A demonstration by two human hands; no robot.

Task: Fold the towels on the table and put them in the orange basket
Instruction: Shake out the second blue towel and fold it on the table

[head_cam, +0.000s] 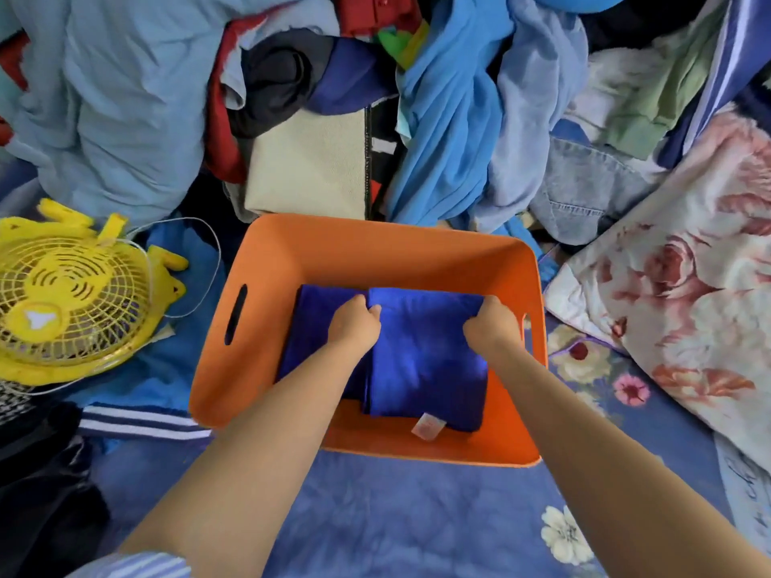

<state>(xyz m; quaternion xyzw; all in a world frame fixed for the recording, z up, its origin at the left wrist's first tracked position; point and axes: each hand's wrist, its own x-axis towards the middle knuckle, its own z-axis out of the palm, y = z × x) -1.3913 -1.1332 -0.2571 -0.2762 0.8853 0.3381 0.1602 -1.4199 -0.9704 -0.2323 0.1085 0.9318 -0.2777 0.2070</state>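
Head view: left hand [354, 323] and right hand [492, 327] each closed in a grip on far corners of folded blue towel [425, 360] — inside orange basket [292, 248], beside another folded one [308, 344]. Likely soft, light, floppy — best held at folded edges.

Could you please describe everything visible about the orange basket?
The orange basket is rectangular, looks like smooth plastic, with flared walls and a slot handle in each short side. It sits upright on floral blue bedding. Inside lie folded blue towels, the upper one gripped by the left hand and right hand.
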